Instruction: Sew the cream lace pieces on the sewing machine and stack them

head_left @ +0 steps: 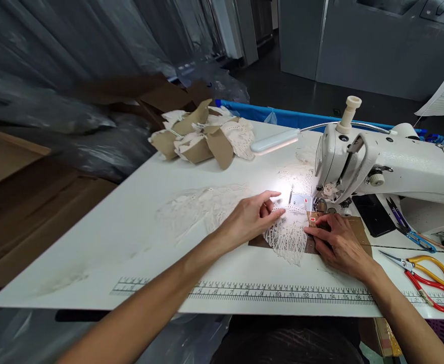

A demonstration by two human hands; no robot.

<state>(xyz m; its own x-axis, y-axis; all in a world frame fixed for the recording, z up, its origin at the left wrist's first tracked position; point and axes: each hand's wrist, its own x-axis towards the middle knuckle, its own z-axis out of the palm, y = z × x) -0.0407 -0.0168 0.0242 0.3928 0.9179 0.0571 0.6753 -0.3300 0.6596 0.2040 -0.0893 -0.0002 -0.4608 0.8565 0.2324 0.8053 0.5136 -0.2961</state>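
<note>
A piece of white lace with a fringed lower edge lies in front of the needle area of the white sewing machine, over a brown sheet. At its left edge is my left hand, thumb and forefinger apart, the thumb tip touching the lace. My right hand rests on the brown sheet with fingers stretched out, the forefinger tip at the lace's right edge. Small red marks show near the presser foot. More pale lace is spread on the table left of my left hand.
Bundles of lace tied with brown card lie at the table's back left. A lamp lights the needle area. To the right are a dark phone, blue snips and red-and-yellow scissors. A printed ruler runs along the front edge.
</note>
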